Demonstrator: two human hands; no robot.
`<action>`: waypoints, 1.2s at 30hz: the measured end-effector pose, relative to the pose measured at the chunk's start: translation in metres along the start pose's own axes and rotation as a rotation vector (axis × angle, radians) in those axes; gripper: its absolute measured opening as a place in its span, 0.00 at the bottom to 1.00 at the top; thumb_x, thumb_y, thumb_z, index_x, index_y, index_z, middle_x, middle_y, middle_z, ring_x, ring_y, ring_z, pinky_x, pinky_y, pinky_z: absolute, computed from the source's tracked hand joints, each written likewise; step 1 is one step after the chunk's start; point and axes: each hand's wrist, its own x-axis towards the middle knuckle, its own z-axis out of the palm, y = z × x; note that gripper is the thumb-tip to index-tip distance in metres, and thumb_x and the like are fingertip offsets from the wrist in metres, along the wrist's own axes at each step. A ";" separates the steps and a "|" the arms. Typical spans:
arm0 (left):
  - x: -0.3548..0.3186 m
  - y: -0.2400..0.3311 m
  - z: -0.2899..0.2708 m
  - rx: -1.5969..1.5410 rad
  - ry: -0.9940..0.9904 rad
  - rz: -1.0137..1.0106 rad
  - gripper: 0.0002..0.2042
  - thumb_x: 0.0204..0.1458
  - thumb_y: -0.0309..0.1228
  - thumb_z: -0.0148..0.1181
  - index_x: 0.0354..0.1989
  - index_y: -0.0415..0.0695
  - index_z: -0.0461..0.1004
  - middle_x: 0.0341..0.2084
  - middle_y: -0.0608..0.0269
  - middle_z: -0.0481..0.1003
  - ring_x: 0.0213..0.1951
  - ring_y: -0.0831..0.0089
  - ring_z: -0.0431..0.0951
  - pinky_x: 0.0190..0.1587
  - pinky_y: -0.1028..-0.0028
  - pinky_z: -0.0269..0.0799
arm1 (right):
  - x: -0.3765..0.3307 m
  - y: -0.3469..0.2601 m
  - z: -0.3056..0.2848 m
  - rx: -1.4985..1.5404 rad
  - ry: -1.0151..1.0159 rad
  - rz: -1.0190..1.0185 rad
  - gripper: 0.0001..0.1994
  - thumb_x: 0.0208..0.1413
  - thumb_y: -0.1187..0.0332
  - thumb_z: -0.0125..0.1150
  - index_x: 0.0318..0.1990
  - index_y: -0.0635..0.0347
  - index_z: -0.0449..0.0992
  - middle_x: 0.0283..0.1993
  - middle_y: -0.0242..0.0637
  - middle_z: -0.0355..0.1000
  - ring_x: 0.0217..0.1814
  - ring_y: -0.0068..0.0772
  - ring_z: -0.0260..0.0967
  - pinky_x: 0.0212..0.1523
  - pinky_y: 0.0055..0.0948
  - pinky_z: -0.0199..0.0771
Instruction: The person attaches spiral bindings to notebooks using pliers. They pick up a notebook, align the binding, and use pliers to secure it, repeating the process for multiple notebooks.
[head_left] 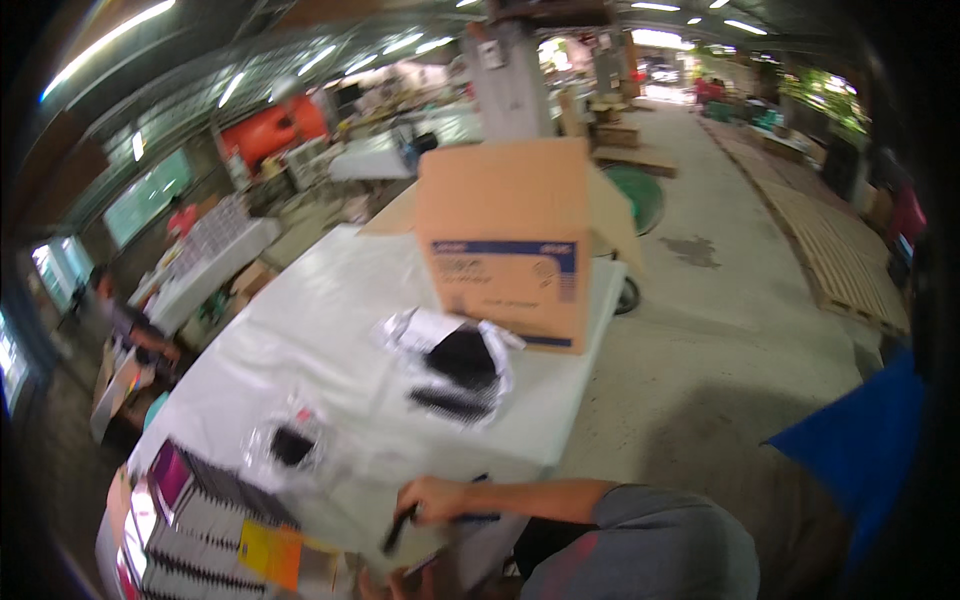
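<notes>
My right hand (436, 499) reaches in from the lower right, its fingers curled round a black stick-like thing (398, 530) whose kind I cannot make out. Low at the bottom edge, my left hand (405, 584) is smeared by motion and partly cut off, so its fingers are unclear. Left of the hands stand stacks of spiral-bound notebooks (200, 545) with black coils. A yellow and orange card (270, 553) lies on them. Farther up the table, a clear plastic bag (262, 447) and a white plastic bag (410, 330) hold black contents; the white bag is torn wide.
A large cardboard box (505, 205) with flaps up stands on the white-covered table (350, 380). Concrete floor (690, 330) runs along the right, with wooden pallets (835, 245) beyond. A blue sheet (860, 440) hangs at right. Another person (135, 330) is at the far left.
</notes>
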 end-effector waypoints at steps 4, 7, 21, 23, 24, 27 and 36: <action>-0.001 0.009 0.010 -0.033 -0.006 -0.089 0.26 0.27 0.57 0.70 0.23 0.47 0.71 0.48 0.49 0.59 0.52 0.52 0.59 0.51 0.56 0.59 | 0.001 0.026 -0.021 -0.775 0.236 -0.032 0.10 0.40 0.71 0.57 0.34 0.52 0.78 0.41 0.37 0.69 0.49 0.41 0.64 0.49 0.36 0.65; -0.006 0.014 0.003 -0.038 -0.056 -0.178 0.25 0.25 0.53 0.73 0.26 0.48 0.73 0.48 0.50 0.59 0.53 0.53 0.58 0.51 0.57 0.58 | -0.007 0.000 -0.034 -0.956 -0.159 0.368 0.22 0.45 0.68 0.56 0.52 0.46 0.69 0.57 0.39 0.60 0.63 0.43 0.51 0.53 0.63 0.52; 0.010 0.016 -0.003 -0.018 -0.072 -0.215 0.22 0.25 0.48 0.73 0.25 0.49 0.73 0.49 0.51 0.63 0.53 0.54 0.56 0.53 0.57 0.53 | 0.001 -0.261 -0.055 0.538 -0.141 -0.707 0.18 0.38 0.79 0.50 0.40 0.53 0.72 0.24 0.31 0.59 0.27 0.30 0.57 0.31 0.29 0.58; 0.010 0.016 -0.003 -0.016 -0.069 -0.206 0.22 0.25 0.48 0.74 0.26 0.49 0.73 0.49 0.51 0.63 0.53 0.53 0.56 0.53 0.57 0.53 | -0.002 -0.268 -0.052 0.535 -0.168 -0.734 0.17 0.38 0.78 0.50 0.39 0.52 0.72 0.23 0.31 0.58 0.26 0.29 0.56 0.31 0.29 0.58; 0.009 0.014 -0.004 -0.010 -0.067 -0.209 0.22 0.24 0.48 0.74 0.26 0.49 0.73 0.49 0.51 0.63 0.53 0.53 0.56 0.53 0.57 0.53 | -0.002 -0.268 -0.050 0.545 -0.181 -0.744 0.16 0.38 0.78 0.51 0.39 0.51 0.73 0.23 0.31 0.58 0.25 0.29 0.55 0.31 0.29 0.58; 0.013 0.014 0.001 -0.026 -0.066 -0.199 0.22 0.24 0.47 0.74 0.26 0.49 0.73 0.49 0.51 0.63 0.53 0.53 0.56 0.53 0.57 0.53 | 0.001 -0.269 -0.050 0.548 -0.188 -0.767 0.15 0.38 0.76 0.51 0.37 0.50 0.73 0.22 0.30 0.57 0.24 0.28 0.54 0.31 0.30 0.57; 0.003 0.016 -0.002 -0.046 -0.083 -0.186 0.22 0.23 0.46 0.75 0.26 0.49 0.73 0.50 0.51 0.62 0.53 0.53 0.56 0.53 0.57 0.53 | -0.007 -0.271 -0.047 0.552 -0.191 -0.782 0.10 0.39 0.72 0.54 0.32 0.47 0.73 0.18 0.27 0.54 0.21 0.26 0.51 0.32 0.31 0.56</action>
